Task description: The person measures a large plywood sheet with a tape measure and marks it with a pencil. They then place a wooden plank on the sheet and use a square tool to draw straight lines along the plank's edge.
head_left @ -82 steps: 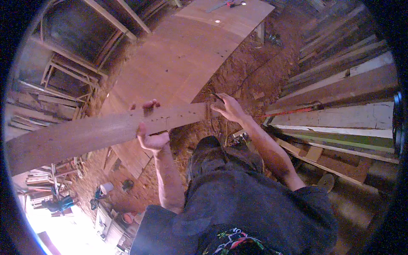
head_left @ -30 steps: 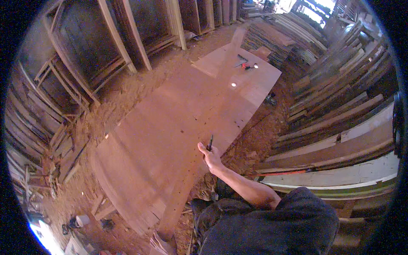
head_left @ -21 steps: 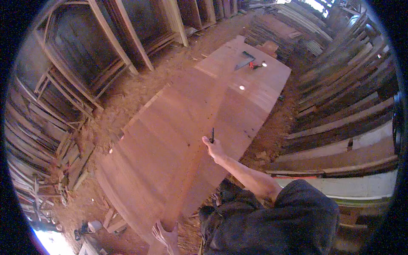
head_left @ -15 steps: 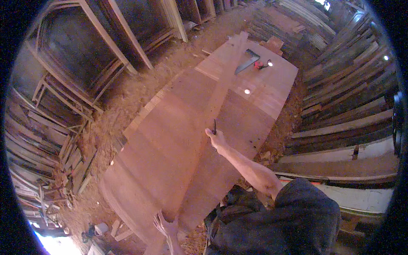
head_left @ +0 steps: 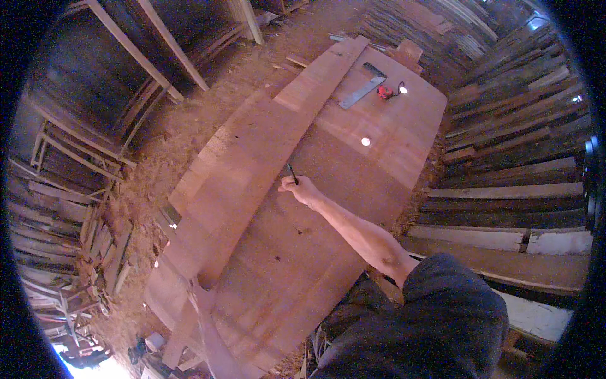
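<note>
A long wooden board [head_left: 303, 120] lies lengthwise over a broad reddish-brown wooden panel [head_left: 328, 234]. My right hand [head_left: 299, 189] is closed on a thin dark pencil [head_left: 292, 174], just right of the board's right edge. The pencil points up and away from me. At the board's near end, my left hand [head_left: 197, 295] lies on it with fingers stretched out, somewhat blurred. A try square [head_left: 363, 93] with a dark stock and grey blade lies at the panel's far end. Beside it is a small red tool [head_left: 384, 93] with a black loop.
Stacked planks [head_left: 505, 192] line the right side. Wooden frames [head_left: 136, 47] lean at the far left, and loose offcuts [head_left: 113, 252] lie below them. Sawdust and shavings [head_left: 173, 151] cover the floor. A white cup-like container [head_left: 153, 342] sits at lower left.
The long board has shifted left across the panel, baring more of its right part. My left hand has moved left with it. My right hand, still holding the pencil, has moved left and slightly farther away.
</note>
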Available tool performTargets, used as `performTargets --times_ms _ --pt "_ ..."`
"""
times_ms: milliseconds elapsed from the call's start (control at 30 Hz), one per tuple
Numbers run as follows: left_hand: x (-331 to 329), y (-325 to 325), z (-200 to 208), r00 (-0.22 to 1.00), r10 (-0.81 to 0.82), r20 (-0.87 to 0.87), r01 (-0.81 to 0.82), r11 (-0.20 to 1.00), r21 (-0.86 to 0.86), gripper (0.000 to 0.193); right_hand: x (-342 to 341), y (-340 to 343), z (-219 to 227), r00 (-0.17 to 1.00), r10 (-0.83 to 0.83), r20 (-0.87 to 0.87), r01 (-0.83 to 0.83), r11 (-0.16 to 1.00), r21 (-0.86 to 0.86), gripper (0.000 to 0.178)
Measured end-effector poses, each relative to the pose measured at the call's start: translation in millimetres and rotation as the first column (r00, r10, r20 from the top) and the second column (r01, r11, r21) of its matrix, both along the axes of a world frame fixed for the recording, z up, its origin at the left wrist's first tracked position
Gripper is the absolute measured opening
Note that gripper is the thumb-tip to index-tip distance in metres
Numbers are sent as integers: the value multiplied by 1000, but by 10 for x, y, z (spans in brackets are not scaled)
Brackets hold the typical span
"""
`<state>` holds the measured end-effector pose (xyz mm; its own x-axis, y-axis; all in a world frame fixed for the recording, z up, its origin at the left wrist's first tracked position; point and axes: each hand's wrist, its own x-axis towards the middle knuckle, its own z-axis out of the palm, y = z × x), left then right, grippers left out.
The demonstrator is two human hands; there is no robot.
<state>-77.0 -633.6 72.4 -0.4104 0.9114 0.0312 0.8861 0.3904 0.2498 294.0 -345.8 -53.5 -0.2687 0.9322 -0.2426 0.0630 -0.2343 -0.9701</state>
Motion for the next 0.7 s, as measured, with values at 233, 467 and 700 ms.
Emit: performTargets --times_ms 233,467,700 --pt "-729 871 79 995 21 -93 -17 999 43 58 617 -403 129 959 -19 284 26 999 -21 30" --pt "-1109 1366 74 986 55 -156 -46 997 64 55 1484 -62 83 845 -318 430 197 932 303 25" --pt "-942 1345 -267 990 105 -95 -96 991 93 52 1958 980 167 387 -444 809 75 889 452 41"
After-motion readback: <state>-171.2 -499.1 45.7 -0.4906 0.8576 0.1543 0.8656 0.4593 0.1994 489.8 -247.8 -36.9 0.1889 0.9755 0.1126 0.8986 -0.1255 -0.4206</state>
